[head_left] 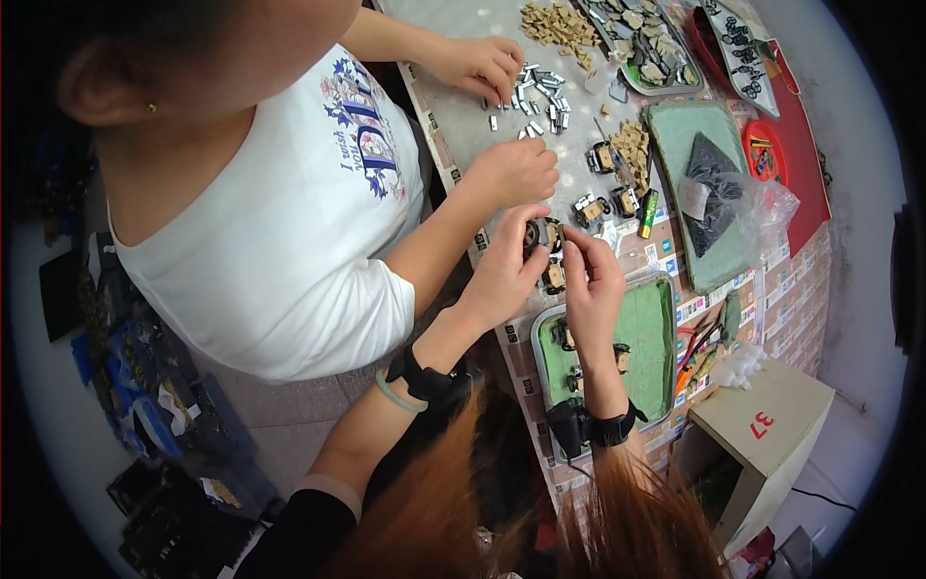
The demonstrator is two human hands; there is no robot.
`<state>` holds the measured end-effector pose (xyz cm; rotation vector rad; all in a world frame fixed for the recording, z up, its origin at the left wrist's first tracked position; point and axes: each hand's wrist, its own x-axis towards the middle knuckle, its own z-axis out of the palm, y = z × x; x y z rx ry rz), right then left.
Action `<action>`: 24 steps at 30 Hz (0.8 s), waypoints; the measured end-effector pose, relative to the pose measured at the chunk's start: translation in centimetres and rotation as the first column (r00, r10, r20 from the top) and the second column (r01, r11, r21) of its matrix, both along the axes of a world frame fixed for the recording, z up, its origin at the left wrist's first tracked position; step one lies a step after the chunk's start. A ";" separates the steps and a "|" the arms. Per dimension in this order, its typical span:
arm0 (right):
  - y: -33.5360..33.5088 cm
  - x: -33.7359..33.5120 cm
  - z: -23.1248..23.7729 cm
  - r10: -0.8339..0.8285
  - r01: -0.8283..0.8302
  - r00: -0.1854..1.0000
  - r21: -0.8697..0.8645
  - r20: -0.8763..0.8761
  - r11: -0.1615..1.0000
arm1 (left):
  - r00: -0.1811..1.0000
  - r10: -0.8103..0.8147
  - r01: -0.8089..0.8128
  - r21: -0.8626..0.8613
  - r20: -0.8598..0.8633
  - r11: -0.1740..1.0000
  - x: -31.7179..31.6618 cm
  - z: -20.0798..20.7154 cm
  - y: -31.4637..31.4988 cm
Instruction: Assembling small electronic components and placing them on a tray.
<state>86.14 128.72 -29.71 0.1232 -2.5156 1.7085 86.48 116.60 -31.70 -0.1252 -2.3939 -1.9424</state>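
Note:
My left hand [503,265] is closed round a small toy car chassis [546,232] with black wheels and a tan body. Thumb and fingers of my right hand [594,275] pinch at its right side; any small part between them is hidden. Just below my fingers, another tan toy chassis [554,278] rests on the table. Beyond them stand several more wheeled chassis [590,208], beside a green battery [649,212]. Under my right wrist, a green-lined tray [651,333] holds several similar pieces.
A co-worker in a white shirt [280,241] sits at left, one hand [473,66] by silvery parts [550,95], the other hand [516,174] nearer mine. Behind are tan pieces [632,152], a tray [666,145] with bagged black parts [714,188], and a red bowl [777,145]. A box [772,410] stands right.

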 end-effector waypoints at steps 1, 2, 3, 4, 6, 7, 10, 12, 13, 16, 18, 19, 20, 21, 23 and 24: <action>0.1 0.2 -0.6 0.003 0.032 0.991 -0.251 0.137 0.968 | 0.998 -0.011 0.005 0.116 0.057 0.993 -0.1 -0.5 -0.1; 0.0 0.1 -0.7 0.006 0.029 0.991 -0.255 0.135 0.966 | 0.998 -0.009 0.002 0.112 0.055 0.994 -0.1 -0.9 -0.3; 0.3 0.1 -0.8 -0.001 0.157 0.951 -0.482 0.308 0.862 | 0.999 -0.021 0.016 0.129 0.040 0.991 -0.3 -1.2 -0.1; 0.6 0.1 -0.9 0.040 0.310 0.884 -0.648 0.465 0.696 | 0.999 -0.033 0.029 0.146 0.025 0.989 -0.4 -1.4 0.2; 0.9 -0.3 -0.4 0.112 0.316 0.864 -0.702 0.490 0.638 | 0.998 -0.023 0.005 0.276 0.063 0.961 -0.4 -0.8 0.6; 0.9 -0.6 -0.3 0.149 0.263 0.859 -0.671 0.490 0.693 | 0.995 -0.013 -0.029 0.394 0.103 0.918 -0.4 -0.3 0.7; 1.5 -1.2 -0.8 0.171 0.216 0.853 -0.633 0.493 0.743 | 0.960 -0.137 -0.049 0.625 0.246 0.779 -0.6 -1.1 0.8; 1.7 -1.6 -0.8 0.165 0.222 0.854 -0.634 0.493 0.741 | 0.952 -0.179 -0.022 0.639 0.248 0.769 -0.9 -1.3 0.8; 1.6 -1.8 -0.6 0.175 0.231 0.851 -0.653 0.495 0.721 | 0.943 -0.217 0.001 0.650 0.252 0.760 -1.0 -1.2 0.6; 1.8 -2.2 -0.9 0.183 0.252 0.847 -0.680 0.499 0.689 | 0.957 -0.209 0.028 0.652 0.202 0.758 -1.1 -1.3 0.5; 2.1 -2.2 -1.4 0.180 0.264 0.846 -0.687 0.502 0.677 | 0.942 -0.247 0.004 0.729 0.227 0.684 -0.9 -0.9 0.3; 2.3 -2.3 -1.6 0.162 0.256 0.860 -0.685 0.483 0.682 | 0.925 -0.288 -0.025 0.797 0.247 0.603 -0.8 -0.8 0.3; 2.4 -2.2 -1.9 0.144 0.248 0.874 -0.681 0.464 0.689 | 0.924 -0.290 -0.025 0.798 0.247 0.602 -0.9 -1.0 0.5; 2.2 -2.2 -2.0 0.148 0.245 0.874 -0.684 0.462 0.687 | 0.910 -0.244 -0.105 0.757 0.335 0.645 -1.0 -1.2 0.5; 1.7 -2.2 -2.2 0.162 0.165 0.903 -0.671 0.398 0.723 | 0.889 -0.189 -0.185 0.704 0.418 0.686 -1.2 -1.4 0.3; 1.6 -2.2 -2.2 0.161 0.166 0.903 -0.670 0.398 0.724 | 0.895 -0.178 -0.175 0.691 0.408 0.701 -1.4 -1.6 0.4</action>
